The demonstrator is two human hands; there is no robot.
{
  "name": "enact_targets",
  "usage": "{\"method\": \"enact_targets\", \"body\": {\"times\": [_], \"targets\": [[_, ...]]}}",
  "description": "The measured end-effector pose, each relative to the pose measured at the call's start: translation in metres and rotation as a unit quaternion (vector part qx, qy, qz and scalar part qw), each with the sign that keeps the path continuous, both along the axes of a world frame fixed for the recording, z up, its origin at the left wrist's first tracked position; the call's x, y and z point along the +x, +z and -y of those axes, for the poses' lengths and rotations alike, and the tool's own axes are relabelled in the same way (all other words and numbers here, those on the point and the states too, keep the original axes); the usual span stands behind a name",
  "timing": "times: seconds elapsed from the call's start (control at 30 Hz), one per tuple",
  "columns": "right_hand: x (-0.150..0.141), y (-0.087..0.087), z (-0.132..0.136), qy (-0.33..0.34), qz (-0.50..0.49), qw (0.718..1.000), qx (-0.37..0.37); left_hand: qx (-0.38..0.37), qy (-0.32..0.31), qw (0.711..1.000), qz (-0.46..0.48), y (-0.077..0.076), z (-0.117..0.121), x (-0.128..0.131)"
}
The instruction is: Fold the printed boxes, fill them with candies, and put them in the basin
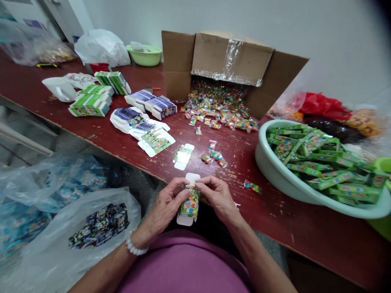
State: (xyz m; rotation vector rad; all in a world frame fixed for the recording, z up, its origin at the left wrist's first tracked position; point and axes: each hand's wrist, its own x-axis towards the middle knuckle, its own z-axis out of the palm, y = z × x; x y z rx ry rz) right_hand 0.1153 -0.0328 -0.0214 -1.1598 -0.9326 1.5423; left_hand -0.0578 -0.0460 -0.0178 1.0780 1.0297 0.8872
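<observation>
My left hand [166, 203] and my right hand [215, 197] both pinch a small green printed cardboard box [190, 203] above the table's near edge, with its white end flaps sticking out at top and bottom. My fingertips meet near its upper end. Just beyond my hands lies a flat box blank [183, 156] on the dark red wooden table [275, 215]. Several loose wrapped candy packets [214, 155] lie nearby, and another packet [252, 186] lies to the right. A white beaded bracelet [136, 243] circles my left wrist.
A torn cardboard carton [232, 57] spills wrapped candies [218, 108] at the back. A pale green basin [262, 158] of green boxes [317, 162] stands right. Stacked printed cartons [90, 101] and blanks [152, 132] lie left. Plastic bags [76, 228] of printed packets sit below the table's left edge.
</observation>
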Motion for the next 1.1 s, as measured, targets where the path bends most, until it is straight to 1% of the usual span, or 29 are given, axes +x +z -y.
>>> {"method": "enact_targets", "body": {"times": [0.07, 0.1, 0.17, 0.23, 0.3, 0.33, 0.37, 0.43, 0.5, 0.57, 0.6, 0.7, 0.77, 0.83, 0.93, 1.1], "targets": [[-0.001, 0.002, -0.001, -0.006, -0.007, 1.0, 0.018, 0.004, 0.017, 1.0, -0.013, -0.003, 0.0, -0.002], [-0.001, 0.002, 0.0, 0.001, 0.001, 0.999, 0.036, 0.012, 0.027, 0.999, -0.022, -0.004, 0.001, -0.002], [-0.001, 0.003, 0.0, 0.028, 0.049, 0.995, 0.084, 0.029, 0.048, 0.998, -0.042, -0.006, 0.0, -0.003], [-0.001, 0.003, -0.001, 0.035, 0.12, 0.981, 0.146, 0.037, 0.088, 0.995, -0.042, -0.007, -0.002, -0.001], [0.001, 0.003, -0.001, 0.009, 0.174, 0.964, 0.201, 0.014, 0.127, 0.992, -0.009, -0.004, -0.005, 0.002], [0.001, 0.003, -0.002, -0.009, 0.185, 0.958, 0.22, -0.017, 0.128, 0.992, 0.013, -0.002, -0.006, 0.003], [0.002, 0.003, -0.002, -0.023, 0.189, 0.954, 0.232, -0.059, 0.112, 0.991, 0.034, 0.001, -0.006, 0.005], [0.003, 0.005, -0.001, -0.031, 0.198, 0.947, 0.25, -0.151, 0.045, 0.986, 0.06, 0.008, -0.006, 0.007], [0.004, 0.007, -0.001, -0.002, 0.218, 0.94, 0.264, -0.221, -0.006, 0.973, 0.068, 0.012, -0.005, 0.009], [0.005, 0.008, -0.002, 0.028, 0.223, 0.942, 0.25, -0.244, -0.013, 0.968, 0.063, 0.012, -0.005, 0.01], [0.005, 0.008, -0.003, 0.035, 0.204, 0.951, 0.229, -0.239, -0.012, 0.969, 0.058, 0.011, -0.006, 0.01], [0.006, 0.008, -0.007, 0.064, 0.067, 0.987, 0.129, -0.189, -0.016, 0.981, 0.042, 0.007, -0.009, 0.014], [0.008, 0.01, -0.007, 0.103, 0.0, 0.992, 0.077, -0.156, -0.024, 0.987, 0.025, 0.006, -0.011, 0.016], [0.011, 0.013, -0.007, 0.125, -0.008, 0.991, 0.052, -0.131, -0.047, 0.99, 0.011, 0.006, -0.012, 0.018], [0.016, 0.015, -0.007, 0.119, 0.005, 0.992, 0.039, -0.117, -0.089, 0.989, 0.007, 0.005, -0.012, 0.017], [0.017, 0.011, -0.006, 0.078, 0.022, 0.996, 0.028, -0.11, -0.09, 0.99, -0.011, -0.002, -0.011, 0.015]]}}
